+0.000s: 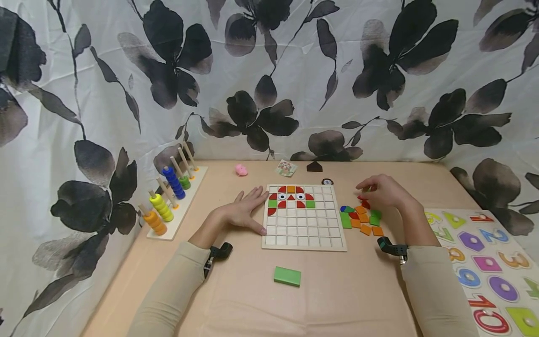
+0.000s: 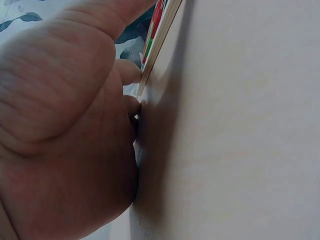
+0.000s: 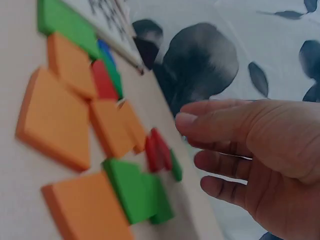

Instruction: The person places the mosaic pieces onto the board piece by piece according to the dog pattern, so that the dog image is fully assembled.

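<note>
A white gridded board (image 1: 305, 226) lies mid-table, with red, green, orange and eye-patterned tiles (image 1: 291, 196) in its upper-left squares. My left hand (image 1: 242, 211) rests beside the board's left edge, fingers and thumb spread against it. In the left wrist view, the palm (image 2: 65, 130) stands close to the tabletop and the board's edge (image 2: 160, 50) shows past the fingers. To the right of the board, my right hand (image 1: 385, 191) hovers over loose tiles (image 1: 365, 229), fingers loosely bent. The right wrist view shows no tile between its fingertips; red tiles (image 3: 157, 150) lie just below.
On the left stands a peg board (image 1: 193, 187) with coloured rings. A green block (image 1: 287, 276) lies in front of the gridded board. Behind are a pink figure (image 1: 241, 170), a picture card (image 1: 286, 168) and a dark piece (image 1: 314, 166). A number-and-shape puzzle board (image 1: 484, 276) occupies the right.
</note>
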Demonstrator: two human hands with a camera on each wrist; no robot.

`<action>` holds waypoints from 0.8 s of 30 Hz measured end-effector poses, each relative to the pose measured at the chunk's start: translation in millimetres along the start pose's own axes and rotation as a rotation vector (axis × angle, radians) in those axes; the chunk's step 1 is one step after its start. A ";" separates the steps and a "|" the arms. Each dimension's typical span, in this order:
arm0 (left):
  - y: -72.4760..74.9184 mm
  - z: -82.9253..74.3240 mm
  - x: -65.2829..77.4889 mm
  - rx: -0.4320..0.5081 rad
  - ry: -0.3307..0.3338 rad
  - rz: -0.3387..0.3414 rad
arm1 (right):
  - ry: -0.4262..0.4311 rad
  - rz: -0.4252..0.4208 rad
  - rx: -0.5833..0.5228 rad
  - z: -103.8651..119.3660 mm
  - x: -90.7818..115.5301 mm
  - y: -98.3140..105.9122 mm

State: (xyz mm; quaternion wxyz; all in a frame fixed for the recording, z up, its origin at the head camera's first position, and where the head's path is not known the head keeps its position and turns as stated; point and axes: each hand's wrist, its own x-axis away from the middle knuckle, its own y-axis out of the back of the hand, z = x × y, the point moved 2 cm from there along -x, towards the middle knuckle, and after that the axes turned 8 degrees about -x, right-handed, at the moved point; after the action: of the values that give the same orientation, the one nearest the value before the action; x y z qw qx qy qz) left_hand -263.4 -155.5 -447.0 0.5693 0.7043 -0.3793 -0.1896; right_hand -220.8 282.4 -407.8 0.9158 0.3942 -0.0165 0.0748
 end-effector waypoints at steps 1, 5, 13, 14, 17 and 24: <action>-0.4 0.1 -0.2 0.002 0.000 0.001 | -0.003 0.001 0.006 -3.6 -0.4 -0.5; -0.6 0.2 -0.3 0.008 0.000 0.004 | 0.009 0.015 0.023 -13.6 -2.7 -2.8; 0.3 -0.2 -0.1 0.020 0.011 0.010 | -0.023 0.041 0.034 -17.9 -2.5 -4.1; 0.3 -0.2 -0.1 0.022 0.012 0.012 | -0.022 0.042 0.038 -18.0 -2.0 -4.1; 0.3 -0.3 0.3 0.023 0.017 0.016 | -0.018 0.048 0.040 -18.5 -0.9 -3.9; 0.4 -0.9 0.7 0.020 0.011 0.010 | -0.011 0.051 0.028 -20.4 2.3 -1.2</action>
State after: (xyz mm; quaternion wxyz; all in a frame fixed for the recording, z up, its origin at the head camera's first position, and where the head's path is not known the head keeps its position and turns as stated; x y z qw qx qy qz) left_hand -262.5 -155.5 -446.3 0.5651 0.7092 -0.3815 -0.1792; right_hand -218.9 296.7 -422.5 0.9079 0.4068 -0.0304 0.0960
